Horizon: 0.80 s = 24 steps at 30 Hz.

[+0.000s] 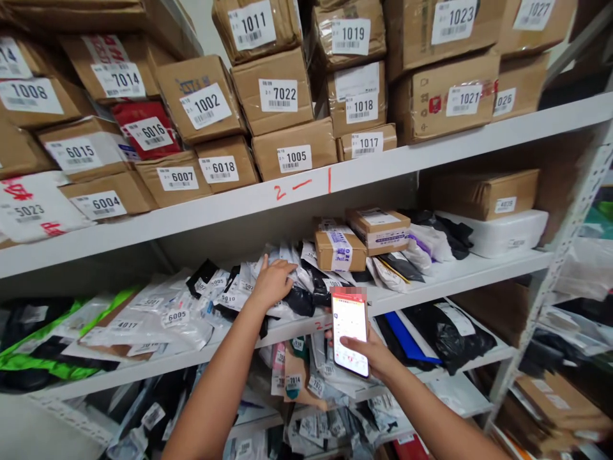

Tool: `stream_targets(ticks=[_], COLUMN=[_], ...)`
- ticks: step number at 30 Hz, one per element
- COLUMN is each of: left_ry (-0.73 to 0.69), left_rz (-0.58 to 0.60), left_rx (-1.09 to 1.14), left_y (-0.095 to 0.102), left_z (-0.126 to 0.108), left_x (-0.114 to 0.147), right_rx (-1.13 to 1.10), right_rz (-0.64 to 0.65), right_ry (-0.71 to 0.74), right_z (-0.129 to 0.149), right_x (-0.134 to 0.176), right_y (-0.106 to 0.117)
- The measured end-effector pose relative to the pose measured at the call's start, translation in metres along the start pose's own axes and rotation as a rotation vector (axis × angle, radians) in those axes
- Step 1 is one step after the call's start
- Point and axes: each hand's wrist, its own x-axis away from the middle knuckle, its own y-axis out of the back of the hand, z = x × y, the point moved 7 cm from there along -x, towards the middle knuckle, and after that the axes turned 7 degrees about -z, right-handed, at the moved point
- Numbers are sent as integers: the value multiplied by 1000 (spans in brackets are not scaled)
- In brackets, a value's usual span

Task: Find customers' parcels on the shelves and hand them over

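Observation:
My left hand [274, 281] reaches onto the middle shelf with its fingers spread, resting on a row of plastic mailer bags [300, 276]. It does not look closed around any of them. A smartphone [349, 326] with a lit white screen and a red bar on top is in my right hand [372, 352], thumb lying over the screen. The phone is upright before the shelf's front edge. Beside my left hand lie grey and white mailers with number labels, one reading 5010 [228, 298]. Two cardboard boxes [341, 248] sit to the right of it.
Above, a white shelf [330, 181] marked 2-1 in red carries many numbered cardboard boxes [272, 92]. To the left lie more mailers [143, 313] and a green-edged black bag [43, 345]. Below are further bags [330, 421]. A perforated upright post [546, 281] stands at the right.

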Motion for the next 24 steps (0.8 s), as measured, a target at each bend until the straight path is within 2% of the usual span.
stream_targets(ticks=[3, 8, 12, 16, 19, 21, 24], left_ry=[74, 56, 122, 93, 103, 78, 16], left_rz=[-14, 12, 6, 6, -67, -114, -98], left_rx=[-28, -35, -106, -80, -74, -83, -81], left_y=[-2, -10, -17, -23, -20, -16, -16], left_z=[0, -14, -7, 2, 8, 8, 1], left_x=[-7, -15, -12, -1, 6, 8, 6], right_rx=[-44, -74, -83, -130, -170, -187, -200], right_rz=[-51, -71, -64, -96, -104, -98, -90], right_ry=[5, 8, -6, 13, 56, 70, 80], right_z=[-5, -13, -14, -9, -1, 2, 1], right_x=[-8, -16, -15, -15, -18, -20, -22], right_y=[2, 6, 9, 14, 14, 13, 12])
